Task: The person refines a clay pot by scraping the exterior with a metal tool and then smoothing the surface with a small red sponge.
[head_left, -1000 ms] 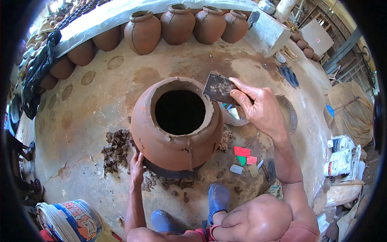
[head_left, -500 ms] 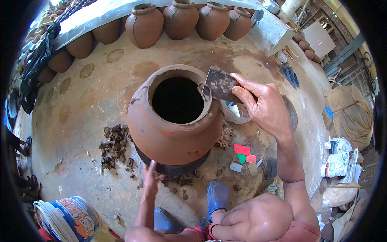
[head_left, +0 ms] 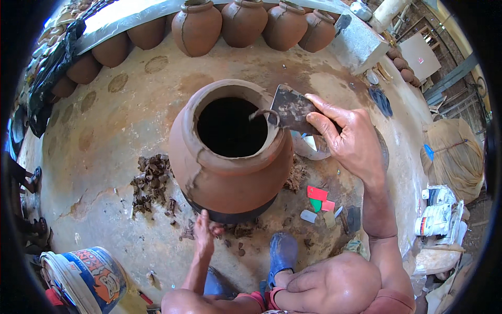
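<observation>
A large wet clay pot [head_left: 230, 172] with a wide dark mouth stands on the clay-smeared floor in front of me. My right hand [head_left: 350, 138] grips a flat dark metal scraper [head_left: 294, 110] and presses its edge against the pot's rim, where a curl of clay peels off. My left hand [head_left: 205, 234] hangs low at the pot's base, fingers loosely apart and holding nothing, close to the dark ring under the pot.
Several finished clay pots [head_left: 243, 23] line the back edge. Clay trimmings [head_left: 151, 180] lie left of the pot. Red and green plastic pieces [head_left: 318, 198] lie right. A painted bucket [head_left: 86, 277] stands lower left. My knee [head_left: 334, 282] and blue shoe [head_left: 282, 251] are below.
The scraper has moved along the rim, raising a clay curl. My left hand came off the pot's side and dropped to its base. The pot looks larger as my head came closer.
</observation>
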Action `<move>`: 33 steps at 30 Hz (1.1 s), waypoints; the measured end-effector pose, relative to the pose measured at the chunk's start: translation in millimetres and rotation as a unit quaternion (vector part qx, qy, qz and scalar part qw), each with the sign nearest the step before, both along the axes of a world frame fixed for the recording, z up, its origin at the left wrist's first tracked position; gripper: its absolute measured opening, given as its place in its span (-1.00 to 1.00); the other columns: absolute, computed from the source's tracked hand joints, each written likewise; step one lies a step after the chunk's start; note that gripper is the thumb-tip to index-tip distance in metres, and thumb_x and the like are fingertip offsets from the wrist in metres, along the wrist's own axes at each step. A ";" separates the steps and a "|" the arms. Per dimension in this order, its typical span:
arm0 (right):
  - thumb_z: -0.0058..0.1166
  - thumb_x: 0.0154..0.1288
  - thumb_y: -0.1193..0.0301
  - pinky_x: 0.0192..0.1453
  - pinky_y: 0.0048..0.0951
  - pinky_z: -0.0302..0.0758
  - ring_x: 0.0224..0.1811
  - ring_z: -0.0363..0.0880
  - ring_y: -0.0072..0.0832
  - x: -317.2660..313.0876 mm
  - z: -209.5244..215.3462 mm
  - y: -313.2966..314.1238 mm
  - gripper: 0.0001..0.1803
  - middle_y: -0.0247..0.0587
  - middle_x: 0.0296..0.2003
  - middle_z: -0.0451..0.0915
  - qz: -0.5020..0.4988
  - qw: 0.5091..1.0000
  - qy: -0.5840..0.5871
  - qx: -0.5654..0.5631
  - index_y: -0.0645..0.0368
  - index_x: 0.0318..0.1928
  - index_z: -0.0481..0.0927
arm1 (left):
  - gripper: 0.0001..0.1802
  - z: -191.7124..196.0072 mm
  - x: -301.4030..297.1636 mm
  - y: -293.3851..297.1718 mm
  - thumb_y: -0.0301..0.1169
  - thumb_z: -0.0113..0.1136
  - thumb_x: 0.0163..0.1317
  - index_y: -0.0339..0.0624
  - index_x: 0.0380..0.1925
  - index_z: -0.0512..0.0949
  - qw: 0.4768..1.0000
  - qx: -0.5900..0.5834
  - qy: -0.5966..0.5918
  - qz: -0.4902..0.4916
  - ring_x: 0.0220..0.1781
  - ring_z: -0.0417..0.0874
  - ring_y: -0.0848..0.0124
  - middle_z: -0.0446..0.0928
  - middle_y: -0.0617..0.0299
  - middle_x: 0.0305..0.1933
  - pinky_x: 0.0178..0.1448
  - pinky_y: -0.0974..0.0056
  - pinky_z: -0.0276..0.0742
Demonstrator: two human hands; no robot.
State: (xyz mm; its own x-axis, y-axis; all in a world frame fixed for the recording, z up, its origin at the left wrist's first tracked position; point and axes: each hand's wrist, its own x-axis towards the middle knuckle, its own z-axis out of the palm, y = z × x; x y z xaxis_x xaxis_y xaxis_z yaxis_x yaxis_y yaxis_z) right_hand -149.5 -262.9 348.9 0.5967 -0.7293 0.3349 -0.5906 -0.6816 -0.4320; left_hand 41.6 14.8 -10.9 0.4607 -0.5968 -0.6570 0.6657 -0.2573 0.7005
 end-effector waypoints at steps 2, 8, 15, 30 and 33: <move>0.33 0.48 0.23 -0.01 -0.10 0.69 -0.06 0.79 0.12 -1.3 -1.6 2.5 -0.58 0.24 -0.01 0.73 0.009 1.000 0.002 0.001 0.25 0.18 0.76 | -0.31 17.8 -20.5 2.6 0.17 0.13 0.60 -0.23 0.32 0.35 0.994 0.021 0.083 -0.072 -0.09 0.86 0.13 0.64 0.05 -0.09 -0.28 0.24 0.79; 0.32 0.49 0.24 -0.03 -0.10 0.69 -0.07 0.78 0.14 2.9 2.9 11.5 -0.58 0.22 -0.03 0.75 0.009 1.000 0.002 0.005 0.25 0.20 0.74 | -0.35 12.8 19.3 -4.4 0.12 0.09 0.60 -0.08 0.44 0.34 0.996 -0.014 0.003 -0.090 -0.06 0.79 0.26 0.66 0.14 0.12 -0.20 0.26 0.78; 0.31 0.51 0.26 -0.01 -0.17 0.69 -0.07 0.82 0.02 -15.0 -2.7 8.1 -0.57 0.25 -0.03 0.76 -0.020 1.000 0.004 -0.006 0.28 0.22 0.73 | -0.33 8.5 111.3 -52.2 0.14 0.10 0.58 0.17 0.55 0.33 0.996 0.022 -0.081 -0.025 0.03 0.69 0.42 0.62 0.32 0.22 -0.03 0.23 0.57; 0.33 0.50 0.21 -0.14 -0.10 0.66 -0.21 0.80 0.12 -20.7 -3.1 24.1 -0.55 0.30 -0.12 0.73 -0.043 0.999 0.003 -0.025 0.30 0.19 0.75 | -0.52 -39.7 45.9 -16.4 0.06 0.10 0.64 -0.07 0.24 0.51 0.996 0.013 -0.090 -0.024 -0.09 0.68 0.48 0.65 0.31 0.06 -0.16 0.28 0.63; 0.34 0.50 0.22 -0.17 -0.09 0.64 -0.26 0.78 0.13 -23.6 -5.6 25.3 -0.55 0.32 -0.17 0.72 -0.043 0.999 0.012 -0.030 0.29 0.19 0.75 | -0.40 -20.2 -12.3 0.4 0.08 0.12 0.62 -0.03 0.42 0.34 0.998 -0.011 0.040 -0.050 -0.07 0.79 0.27 0.66 0.16 0.18 -0.09 0.21 0.75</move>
State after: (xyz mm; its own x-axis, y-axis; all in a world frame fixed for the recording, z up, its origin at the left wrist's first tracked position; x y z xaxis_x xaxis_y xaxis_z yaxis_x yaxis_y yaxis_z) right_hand -173.0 -237.6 343.3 0.5411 -0.7576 0.3651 -0.6583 -0.6517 -0.3767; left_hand 29.3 15.2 -31.1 0.3449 -0.6521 -0.6751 0.6915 -0.3098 0.6526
